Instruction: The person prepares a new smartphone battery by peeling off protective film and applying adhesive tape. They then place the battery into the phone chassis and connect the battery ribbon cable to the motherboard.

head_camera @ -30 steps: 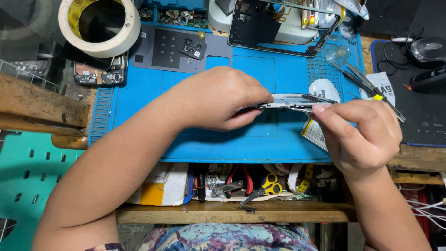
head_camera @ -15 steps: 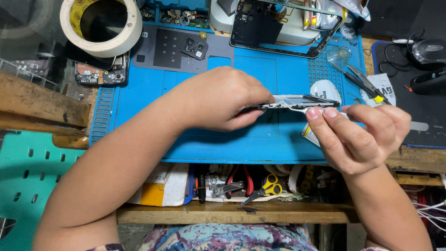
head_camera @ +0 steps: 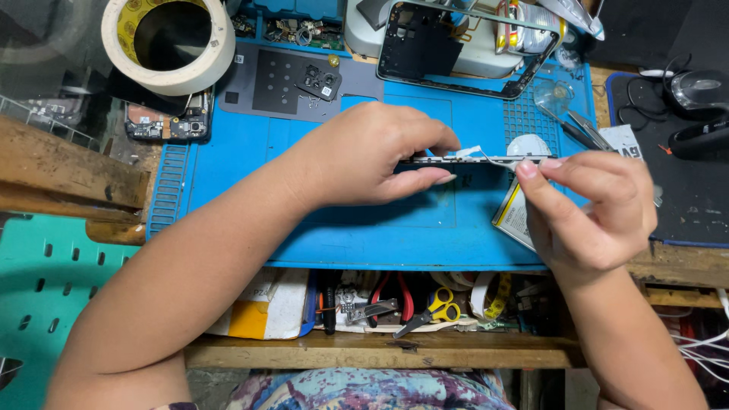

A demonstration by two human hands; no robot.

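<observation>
My left hand (head_camera: 372,156) grips a thin phone body (head_camera: 471,160), held edge-on above the blue work mat (head_camera: 304,205). My right hand (head_camera: 588,209) pinches a thin, pale strip (head_camera: 497,159) at the phone's right end, between thumb and forefinger. A small white tab sticks up from the phone's top edge near my left fingers. A flat battery (head_camera: 512,216) lies on the mat, partly hidden under my right hand.
A tape roll (head_camera: 168,38) sits at the back left beside a grey phone back cover (head_camera: 281,80) and a circuit board (head_camera: 168,125). A black phone frame (head_camera: 448,45) leans at the back. Tweezers (head_camera: 581,129), a computer mouse (head_camera: 695,91), and yellow-handled scissors (head_camera: 429,311) on the lower shelf.
My right hand has risen and its fingers now pinch the strip at the phone's end, drawing it slightly away. My left hand keeps its hold.
</observation>
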